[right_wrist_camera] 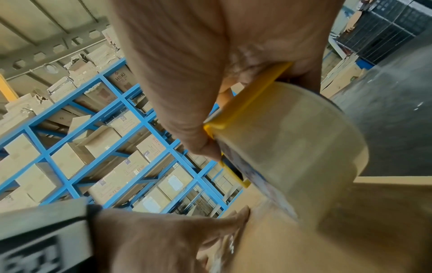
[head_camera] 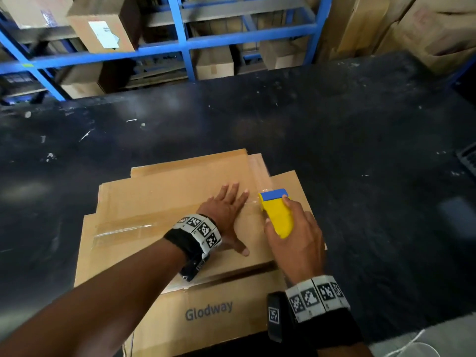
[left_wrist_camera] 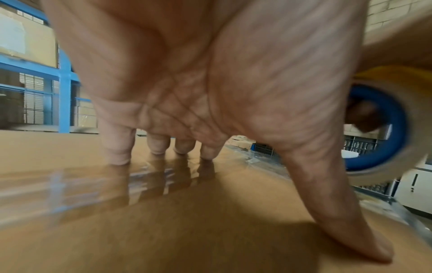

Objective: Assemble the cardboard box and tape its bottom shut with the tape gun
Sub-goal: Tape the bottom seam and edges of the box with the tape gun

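While the left hand (head_camera: pixel 226 210) lies flat with straight, spread fingers on the cardboard box (head_camera: pixel 164 202), the right hand (head_camera: pixel 293 243) has its grip curled round the yellow tape gun (head_camera: pixel 277 215), whose blue nose sits just beside the left fingertips. From the head view the box rests near the front edge of the dark tabletop (head_camera: pixel 334 124), bottom flaps folded shut and uppermost, with a glossy strip of tape (head_camera: pixel 123 230) already running across on the left and another band toward the far edge. If the flat hand eases off, the flaps could spring apart and the strip would likely wrinkle or miss the seam.

Seen from the left wrist, the fingers (left_wrist_camera: pixel 117 147) press onto shiny tape over tan board, the thumb splayed; the clear roll (left_wrist_camera: pixel 385 129) on its blue hub hangs close by, near enough that tape might catch a finger.

At the right wrist, the thumb (right_wrist_camera: pixel 198 138) clamps the yellow frame above the roll (right_wrist_camera: pixel 292 138); a tilted nose could lift the tape off the board.
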`<state>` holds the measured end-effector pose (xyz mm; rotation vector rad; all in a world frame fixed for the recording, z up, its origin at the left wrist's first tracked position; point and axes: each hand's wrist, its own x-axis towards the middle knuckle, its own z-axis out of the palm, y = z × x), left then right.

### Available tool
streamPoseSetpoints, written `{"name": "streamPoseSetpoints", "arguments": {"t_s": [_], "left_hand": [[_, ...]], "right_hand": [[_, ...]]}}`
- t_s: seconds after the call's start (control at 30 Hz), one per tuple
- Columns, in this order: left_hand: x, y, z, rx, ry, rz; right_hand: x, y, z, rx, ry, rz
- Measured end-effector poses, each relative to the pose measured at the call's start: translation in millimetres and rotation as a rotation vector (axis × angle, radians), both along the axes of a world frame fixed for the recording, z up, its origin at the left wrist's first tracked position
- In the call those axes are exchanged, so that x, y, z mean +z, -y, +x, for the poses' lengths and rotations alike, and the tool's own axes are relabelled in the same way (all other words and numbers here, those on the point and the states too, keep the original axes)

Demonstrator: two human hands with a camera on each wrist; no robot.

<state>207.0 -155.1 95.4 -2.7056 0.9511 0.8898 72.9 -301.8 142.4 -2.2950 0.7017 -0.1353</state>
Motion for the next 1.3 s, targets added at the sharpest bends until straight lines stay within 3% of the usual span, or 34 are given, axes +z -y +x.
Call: {"name": "streamPoseSetpoints", "arguments": {"t_s": [0.27,0.43,0.63,0.87,0.93,1.1,1.3], "left_hand": [[-1,2,4,0.021,-0.02,0.028],[-3,2,6,0.014,-0.027,0.03],[-4,1,5,0.0,-0.001,0.038],[2,0,-9,0.026,0.005,-0.047],[7,3,-27,0.043,-0.021,-0.129],[-12,21,-85,-0.188,0.016,-0.461],[-48,29,-108,-0.105,0.15,-0.546]], "right_hand": [[0,-5,-134,-0.032,-0.015,-0.04],[-13,-10,-175,-0.077,0.021,-0.103],[-43,-10,-177,-0.062,0.022,-0.083],[-71,-3,-156,-0.04,-0.176,-0.001],[-72,2,-150,-0.019,-0.206,0.02],[-77,7,-140,-0.016,-0.2,0.04],[-87,17,-130,-0.028,-0.207,0.097]]}}
